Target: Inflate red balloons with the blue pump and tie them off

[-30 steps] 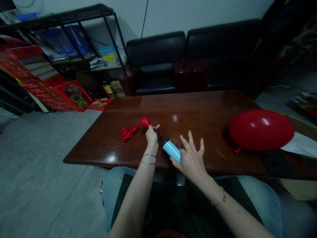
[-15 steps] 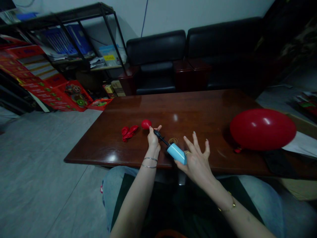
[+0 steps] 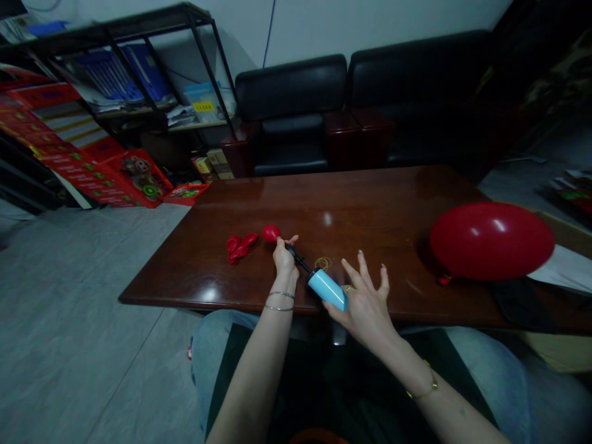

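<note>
My left hand (image 3: 285, 259) pinches the neck of a small, slightly filled red balloon (image 3: 271, 233) at the black nozzle end of a balloon pump. The light blue barrel of the balloon pump (image 3: 328, 290) points down toward my lap. Its rear end is gripped between the thumb and index finger of my right hand (image 3: 367, 296), whose other fingers are spread. Left of the small balloon lie several limp red balloons (image 3: 242, 248) on the table. Thin yellowish rubber bands (image 3: 323, 263) rest just beyond the pump. How the neck sits on the nozzle is hidden by my fingers.
A large inflated red balloon (image 3: 492, 241) lies at the right of the brown table (image 3: 361, 197), near white paper (image 3: 567, 269) and a dark flat object (image 3: 522, 305). Black sofas (image 3: 291, 92) stand behind. Red boxes (image 3: 134, 176) and a shelf (image 3: 152, 111) are at the left.
Both hands, with the pump and small balloon, have shifted slightly to the left. The grip of each hand looks the same.
</note>
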### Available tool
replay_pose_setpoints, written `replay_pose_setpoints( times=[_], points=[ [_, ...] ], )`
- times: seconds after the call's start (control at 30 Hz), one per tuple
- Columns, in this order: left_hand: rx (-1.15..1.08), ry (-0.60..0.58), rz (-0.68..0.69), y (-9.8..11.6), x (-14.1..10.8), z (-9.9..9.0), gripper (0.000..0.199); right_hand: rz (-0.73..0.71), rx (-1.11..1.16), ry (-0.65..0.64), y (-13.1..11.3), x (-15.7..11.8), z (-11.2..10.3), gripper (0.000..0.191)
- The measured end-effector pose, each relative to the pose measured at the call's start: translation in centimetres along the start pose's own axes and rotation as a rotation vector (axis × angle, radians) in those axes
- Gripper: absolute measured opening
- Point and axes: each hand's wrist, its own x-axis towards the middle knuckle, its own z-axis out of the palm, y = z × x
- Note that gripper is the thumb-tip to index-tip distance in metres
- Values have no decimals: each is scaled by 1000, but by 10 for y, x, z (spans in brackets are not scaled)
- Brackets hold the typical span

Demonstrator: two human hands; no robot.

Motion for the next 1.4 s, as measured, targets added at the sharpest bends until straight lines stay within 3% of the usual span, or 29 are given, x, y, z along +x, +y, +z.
replay_pose_setpoints(
  times=[0.23, 0.57, 0.83, 1.07, 1.23, 1.4],
  points=[
    [47, -45, 10, 1, -5, 0, 36, -34, -80, 18, 8, -11, -17, 28],
    [102, -87, -4, -15, -28, 3, 34, -91, -85, 51, 0, 26, 7, 19],
    [122, 3, 62, -5, -12, 3, 32, -90, -75, 39, -8, 22, 9, 21],
    [114, 42, 100, 5, 1, 4, 29, -86, -94, 50, 4, -3, -12, 23],
    [72, -12, 74, -4, -12, 8, 24, -91, -115, 45, 10, -6, -18, 25],
    [56, -100, 38, -19, -31, 11, 24, -75, -105, 60, 10, 11, -4, 20]
  ],
)
